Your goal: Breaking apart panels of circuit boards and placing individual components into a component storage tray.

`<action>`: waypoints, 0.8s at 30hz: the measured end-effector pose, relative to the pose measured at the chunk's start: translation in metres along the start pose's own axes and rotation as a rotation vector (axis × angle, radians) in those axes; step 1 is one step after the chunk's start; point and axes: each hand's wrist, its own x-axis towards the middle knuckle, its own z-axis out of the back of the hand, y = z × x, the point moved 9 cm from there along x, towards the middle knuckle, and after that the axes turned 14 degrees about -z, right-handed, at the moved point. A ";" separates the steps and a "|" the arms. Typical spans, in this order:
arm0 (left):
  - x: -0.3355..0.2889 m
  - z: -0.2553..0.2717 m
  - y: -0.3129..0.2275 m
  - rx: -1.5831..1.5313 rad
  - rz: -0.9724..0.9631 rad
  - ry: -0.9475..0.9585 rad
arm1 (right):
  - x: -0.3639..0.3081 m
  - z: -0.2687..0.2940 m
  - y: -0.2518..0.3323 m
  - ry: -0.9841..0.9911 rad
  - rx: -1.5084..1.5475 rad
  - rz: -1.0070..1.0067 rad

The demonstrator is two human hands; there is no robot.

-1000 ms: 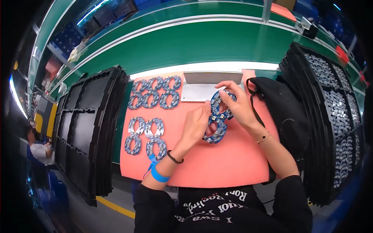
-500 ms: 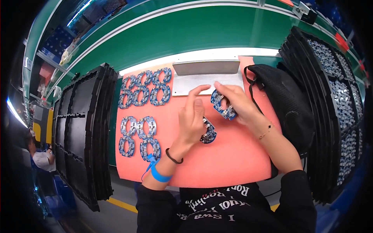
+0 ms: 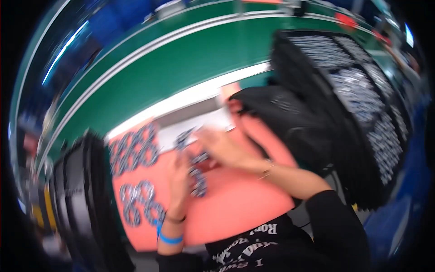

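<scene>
The picture is smeared by motion. My right hand [image 3: 222, 147] is closed on a blue ring-shaped circuit board [image 3: 200, 157] over the mat's middle; its fingers are blurred. Just left of it, my left hand [image 3: 179, 177] is upright with another circuit board [image 3: 198, 182] against its palm side, seemingly held by the lower fingers. On the pink mat [image 3: 235, 204], left of my hands, lie several figure-eight circuit boards [image 3: 146, 147] in a back row, with a front pair [image 3: 130, 206] nearer me. A silver metal plate [image 3: 170, 136] with a raised back wall stands behind my hands.
A black mesh bag [image 3: 290, 120] lies at the mat's right. Beyond it, a stack of black trays [image 3: 317, 77] holds many boards. Another stack of black trays [image 3: 74, 190] stands at the left. A green surface [image 3: 181, 68] with a metal rail runs behind.
My head has turned right, so the scene has shifted left and tilted and is blurred. My hands have come closer together, with the boards still at them.
</scene>
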 end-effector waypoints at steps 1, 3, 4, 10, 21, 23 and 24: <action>-0.004 0.016 0.019 0.004 0.003 -0.048 | 0.003 -0.014 -0.010 0.071 0.026 -0.089; -0.016 0.020 0.013 -0.170 0.187 -0.192 | 0.016 -0.039 -0.005 0.086 0.122 0.317; -0.017 0.023 0.010 -0.253 0.158 -0.275 | 0.008 -0.038 0.009 -0.014 0.156 0.462; -0.021 -0.015 -0.012 -0.691 0.149 -0.163 | -0.011 -0.044 0.010 0.526 0.610 0.154; 0.004 0.014 -0.005 0.150 -0.127 0.022 | 0.005 -0.019 0.011 0.236 -0.790 0.390; -0.003 0.002 -0.009 0.211 -0.167 0.098 | 0.009 -0.038 -0.016 0.432 -1.108 0.205; -0.006 -0.010 -0.003 0.114 -0.060 0.246 | -0.003 -0.048 -0.009 0.578 -0.961 0.269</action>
